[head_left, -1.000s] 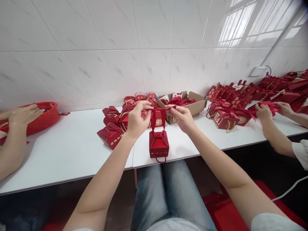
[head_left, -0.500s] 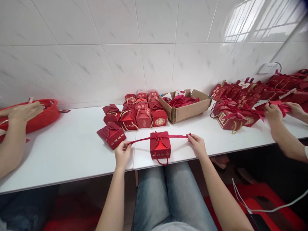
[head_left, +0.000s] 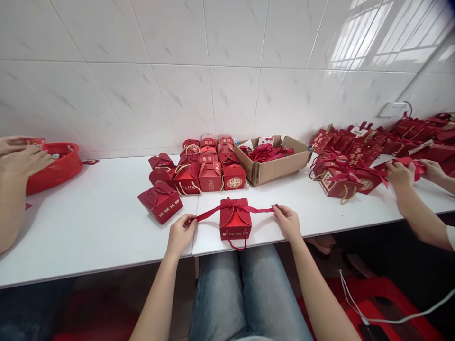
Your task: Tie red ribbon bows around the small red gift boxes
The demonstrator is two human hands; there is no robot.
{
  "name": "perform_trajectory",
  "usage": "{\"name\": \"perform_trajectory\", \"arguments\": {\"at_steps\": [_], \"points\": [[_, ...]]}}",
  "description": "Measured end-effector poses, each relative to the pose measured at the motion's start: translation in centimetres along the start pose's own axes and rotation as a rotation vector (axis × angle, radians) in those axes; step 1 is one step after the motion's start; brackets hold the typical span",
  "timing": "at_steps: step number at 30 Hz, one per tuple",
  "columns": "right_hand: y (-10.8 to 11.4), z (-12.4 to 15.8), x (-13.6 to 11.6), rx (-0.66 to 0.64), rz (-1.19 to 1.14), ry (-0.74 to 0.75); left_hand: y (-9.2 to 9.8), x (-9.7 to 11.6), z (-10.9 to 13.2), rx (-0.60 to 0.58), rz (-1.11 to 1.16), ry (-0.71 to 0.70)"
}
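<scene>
Small red gift box (head_left: 235,223) sitting at the white tabletop's (head_left: 99,227) near edge, red ribbon (head_left: 210,215) stretching across its top, left hand's (head_left: 180,233) grip pinching one ribbon end, right hand's (head_left: 288,221) grip pinching the other, more red boxes (head_left: 209,173) and a cardboard box (head_left: 280,166) standing behind.

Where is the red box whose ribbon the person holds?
Head view: the red box stands at the near edge of the table, between the left hand and right hand holding its ribbon, in front of the grouped boxes.
</scene>
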State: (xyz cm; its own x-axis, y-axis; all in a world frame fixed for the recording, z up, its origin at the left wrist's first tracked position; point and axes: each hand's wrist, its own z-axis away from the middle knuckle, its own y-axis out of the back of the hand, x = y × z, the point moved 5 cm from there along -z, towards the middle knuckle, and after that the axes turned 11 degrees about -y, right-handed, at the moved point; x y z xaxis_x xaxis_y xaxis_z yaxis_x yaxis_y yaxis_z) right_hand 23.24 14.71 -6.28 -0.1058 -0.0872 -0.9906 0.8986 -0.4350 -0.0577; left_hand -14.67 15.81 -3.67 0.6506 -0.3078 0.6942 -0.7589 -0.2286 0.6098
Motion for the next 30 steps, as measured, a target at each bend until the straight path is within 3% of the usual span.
{"name": "perform_trajectory", "arguments": {"at_steps": [30], "points": [[0.2, 0.3, 0.0, 0.007, 0.016, 0.009, 0.2, 1.0, 0.2, -0.024, -0.026, -0.005]]}}
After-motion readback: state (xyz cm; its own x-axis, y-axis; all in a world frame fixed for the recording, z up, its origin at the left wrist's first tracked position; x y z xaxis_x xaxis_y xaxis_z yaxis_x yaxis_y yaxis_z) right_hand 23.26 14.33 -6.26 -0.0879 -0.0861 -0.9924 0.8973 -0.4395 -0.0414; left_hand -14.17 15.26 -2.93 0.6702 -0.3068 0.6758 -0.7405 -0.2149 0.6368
